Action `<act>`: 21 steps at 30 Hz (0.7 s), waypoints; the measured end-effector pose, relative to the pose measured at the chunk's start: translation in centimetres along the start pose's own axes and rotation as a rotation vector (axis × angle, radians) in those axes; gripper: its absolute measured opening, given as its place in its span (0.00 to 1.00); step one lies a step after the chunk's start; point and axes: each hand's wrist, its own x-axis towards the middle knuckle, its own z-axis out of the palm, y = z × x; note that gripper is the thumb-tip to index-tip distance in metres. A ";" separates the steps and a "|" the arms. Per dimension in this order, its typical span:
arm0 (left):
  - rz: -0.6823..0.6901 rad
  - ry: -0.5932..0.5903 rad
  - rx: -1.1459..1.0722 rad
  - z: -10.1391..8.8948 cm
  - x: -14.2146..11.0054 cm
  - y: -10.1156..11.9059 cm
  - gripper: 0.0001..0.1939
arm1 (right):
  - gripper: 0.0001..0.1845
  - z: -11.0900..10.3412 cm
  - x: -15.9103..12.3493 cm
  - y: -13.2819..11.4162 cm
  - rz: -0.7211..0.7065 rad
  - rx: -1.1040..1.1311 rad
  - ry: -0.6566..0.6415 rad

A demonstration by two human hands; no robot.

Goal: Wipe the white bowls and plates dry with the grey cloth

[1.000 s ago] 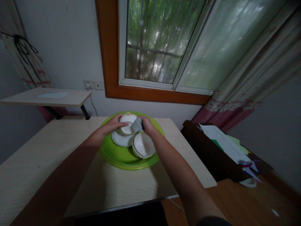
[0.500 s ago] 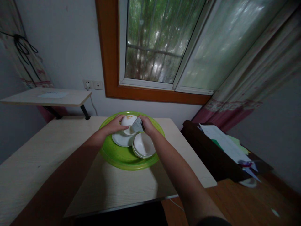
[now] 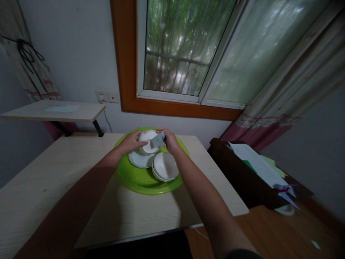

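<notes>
My left hand (image 3: pixel 131 142) grips the left side of a white bowl (image 3: pixel 147 136), which is tilted so its outside and foot face me. In my right hand (image 3: pixel 170 139) is a grey cloth (image 3: pixel 158 140), held against the bowl's right side. Below the bowl lies a white plate (image 3: pixel 140 160) inside a round green basin (image 3: pixel 134 182). A stack of white bowls (image 3: pixel 165 166) stands in the basin to the right of the plate, close to my right forearm. The fingertips of my right hand are partly hidden behind the cloth.
The basin rests on a pale wooden table (image 3: pixel 91 205) by the wall, under a window. On the left a raised shelf (image 3: pixel 54 110) carries a paper sheet. To the right, a dark brown piece of furniture (image 3: pixel 229 169) holds papers.
The bowl has turned slightly in my left hand. My right hand has shifted a little to the right and rotated, with the cloth still in it.
</notes>
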 end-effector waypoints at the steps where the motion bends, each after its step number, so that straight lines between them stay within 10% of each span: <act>1: -0.020 0.013 0.016 -0.1 0.1 -0.2 0.28 | 0.14 -0.3 0.1 -0.1 -0.059 -0.020 0.052; 10: -0.132 0.135 -0.129 -0.5 0.7 -1.5 0.24 | 0.11 -1.2 -1.2 -3.0 -0.479 -0.421 0.384; 21: -0.161 0.234 -0.232 -0.7 0.7 -1.1 0.26 | 0.18 1.0 -2.2 -3.1 -0.749 -0.821 -0.176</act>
